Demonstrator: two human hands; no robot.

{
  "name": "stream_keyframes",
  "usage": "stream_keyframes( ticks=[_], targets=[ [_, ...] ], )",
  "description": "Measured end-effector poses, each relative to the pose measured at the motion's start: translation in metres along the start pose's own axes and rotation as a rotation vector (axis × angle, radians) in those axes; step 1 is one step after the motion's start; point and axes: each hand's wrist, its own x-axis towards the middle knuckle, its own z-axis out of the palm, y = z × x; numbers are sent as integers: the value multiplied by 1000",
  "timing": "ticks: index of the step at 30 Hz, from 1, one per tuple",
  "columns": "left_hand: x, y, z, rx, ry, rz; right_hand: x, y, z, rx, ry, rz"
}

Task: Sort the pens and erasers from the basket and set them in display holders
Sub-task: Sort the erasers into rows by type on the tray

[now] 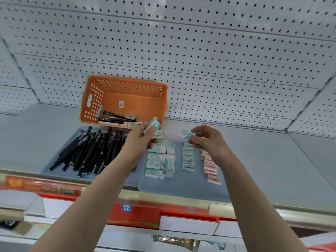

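Observation:
An orange basket [91, 99] lies tipped at the back of the shelf with a few black pens [116, 116] and erasers [130, 116] inside. My left hand [140, 138] holds several green-and-white erasers [154, 124] just in front of the basket. My right hand [209, 140] pinches one small green eraser [187, 134] above the right tray. On the left tray [47, 168] lies a heap of black pens [87, 151]. The right tray [181, 186] carries stacked green erasers [161, 160], a column of small green ones [188, 158] and a column of pink ones [211, 168].
White pegboard [200, 60] backs the grey shelf [281, 170]. The shelf's front edge has a price rail [163, 199]. Red and white boxes [138, 217] sit on the lower shelf beneath my arms.

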Motion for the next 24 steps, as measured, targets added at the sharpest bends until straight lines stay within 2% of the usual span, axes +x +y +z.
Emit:
stream_keyframes(
  ticks=[4, 8, 13, 24],
  targets=[
    [6, -3, -18, -91, 33, -23, 3, 6, 16, -13, 32, 2],
    [11, -3, -28, -146, 5, -36, 4, 6, 25, -101, 77, 7],
    [13, -2, -33, -201, -44, -76, 5, 4, 32, -92, 129, 42],
    [15, -6, -40, -128, -80, -61, -2, 8, 40, -98, 50, 50]
  ],
)
